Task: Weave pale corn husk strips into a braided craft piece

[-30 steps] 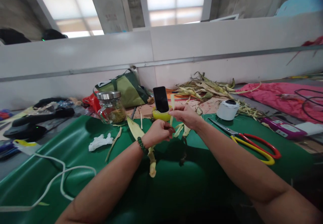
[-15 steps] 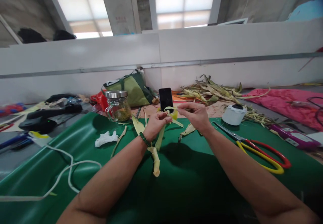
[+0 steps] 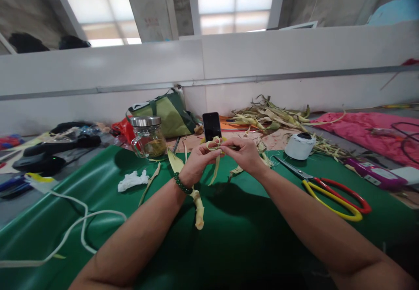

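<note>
Count at frame centre: two bare hands, left hand (image 3: pixel 196 161) and right hand (image 3: pixel 245 152); one pale husk strip (image 3: pixel 215 170) between them; one dark green bead bracelet (image 3: pixel 182 184); one black smartphone (image 3: pixel 211 126).

Centre left: one lidded glass jar (image 3: pixel 149 137), one olive fabric bag (image 3: pixel 166 113), one crumpled white tissue (image 3: pixel 132 180).

Right: one white thread spool (image 3: pixel 300 146), one pair of red-and-yellow-handled scissors (image 3: pixel 330 192), one pile of dried husks (image 3: pixel 275 117).

Loose husk pieces: several, exact number unreadable.

Glossy green vinyl mat (image 3: pixel 229 246); dry husk strip (image 3: pixel 216 170)

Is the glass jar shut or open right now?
Shut: its silver lid sits flat on top of the glass jar, which stands upright.
</note>
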Available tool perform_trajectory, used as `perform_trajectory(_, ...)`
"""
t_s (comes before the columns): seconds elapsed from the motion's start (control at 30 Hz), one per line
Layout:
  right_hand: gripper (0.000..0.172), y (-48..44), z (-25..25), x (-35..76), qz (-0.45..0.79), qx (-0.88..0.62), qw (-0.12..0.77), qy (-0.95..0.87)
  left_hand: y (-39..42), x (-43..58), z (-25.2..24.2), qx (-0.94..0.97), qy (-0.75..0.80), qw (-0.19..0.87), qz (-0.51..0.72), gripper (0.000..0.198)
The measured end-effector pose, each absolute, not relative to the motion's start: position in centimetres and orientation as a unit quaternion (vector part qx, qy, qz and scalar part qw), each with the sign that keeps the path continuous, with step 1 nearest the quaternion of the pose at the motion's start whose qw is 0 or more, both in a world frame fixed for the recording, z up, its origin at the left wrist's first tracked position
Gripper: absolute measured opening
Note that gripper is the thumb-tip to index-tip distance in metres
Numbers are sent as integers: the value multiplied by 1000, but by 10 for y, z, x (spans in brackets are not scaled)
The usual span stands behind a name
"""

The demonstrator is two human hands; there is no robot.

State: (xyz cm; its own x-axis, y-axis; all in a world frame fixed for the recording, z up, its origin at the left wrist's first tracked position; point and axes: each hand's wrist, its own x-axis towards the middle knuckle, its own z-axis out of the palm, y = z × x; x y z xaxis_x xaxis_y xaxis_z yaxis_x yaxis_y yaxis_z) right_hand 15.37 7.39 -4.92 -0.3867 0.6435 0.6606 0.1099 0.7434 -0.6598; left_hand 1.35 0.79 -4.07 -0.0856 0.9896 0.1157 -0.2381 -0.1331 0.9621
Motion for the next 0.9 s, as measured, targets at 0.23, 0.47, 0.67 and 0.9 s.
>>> perform_trajectory(0.23,21,70,-49,154,235,-257,476,-808,13,9,-42,411,437,474,644,32)
perform_trajectory(0.47,16,71,-51,155,151,-256,449,-843,11,6,-38,391,437,495,641,33)
perform_trajectory(0.67,14,75,-53,156,121,-242,448,-852,12,4,-41,446,474,436,622,29)
perform_trajectory(0.9,22,57,-46,154,-185,-149,399,-885,17,-2,-42,446,450,443,634,26)
